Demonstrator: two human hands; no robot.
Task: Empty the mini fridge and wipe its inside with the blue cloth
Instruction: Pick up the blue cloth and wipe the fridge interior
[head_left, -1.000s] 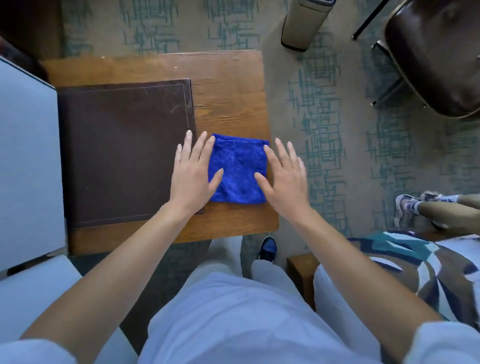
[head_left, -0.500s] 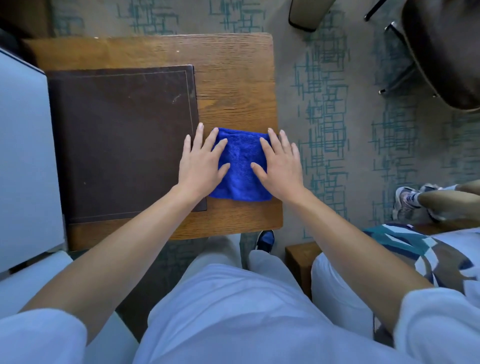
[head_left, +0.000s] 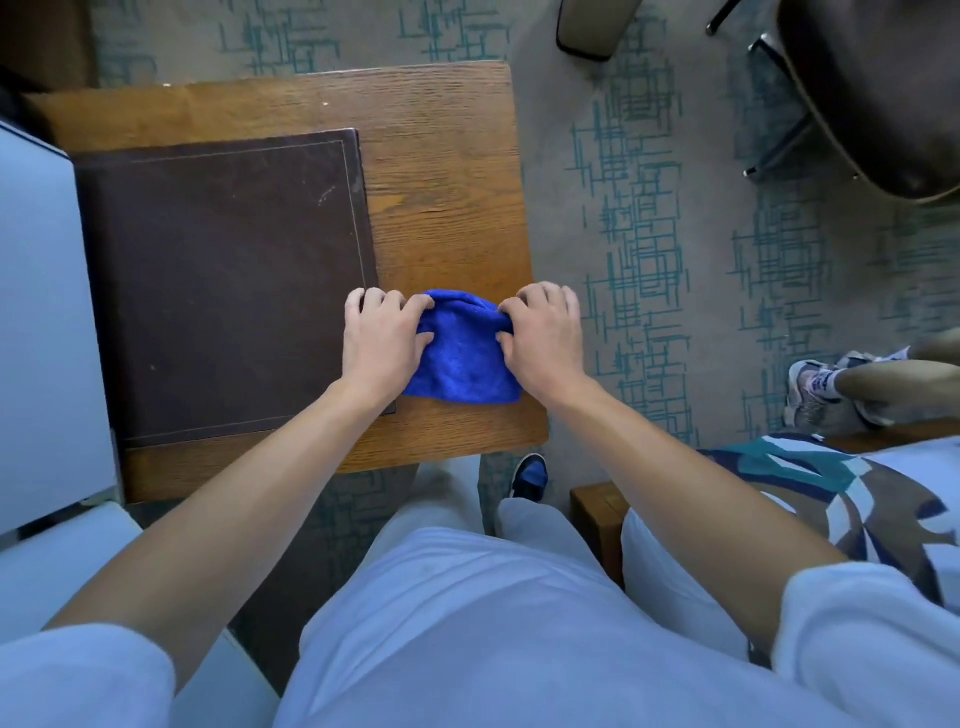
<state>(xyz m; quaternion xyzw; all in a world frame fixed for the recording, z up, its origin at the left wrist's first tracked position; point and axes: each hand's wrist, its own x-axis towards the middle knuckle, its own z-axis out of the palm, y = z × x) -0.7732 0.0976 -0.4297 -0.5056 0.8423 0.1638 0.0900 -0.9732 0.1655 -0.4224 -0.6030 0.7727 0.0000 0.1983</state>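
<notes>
The blue cloth (head_left: 462, 353) lies bunched on the near right part of a wooden table (head_left: 441, 156). My left hand (head_left: 382, 338) curls its fingers into the cloth's left edge. My right hand (head_left: 543, 338) grips its right edge the same way. Both hands pinch the cloth's far corners, and its far edge bulges up between them. A white flat surface (head_left: 41, 322) at the far left may be the mini fridge's top; its inside is hidden.
A dark brown leather mat (head_left: 223, 280) covers the table's left half, touching my left hand. A dark chair (head_left: 872, 93) stands at the upper right on patterned carpet. Another person's legs and shoes (head_left: 826, 384) are at the right, and a patterned bed cover (head_left: 831, 499) lies below them.
My hands were flat beside the spread cloth; they slid inward onto it and now their fingers have curled shut on its edges, bunching it up.
</notes>
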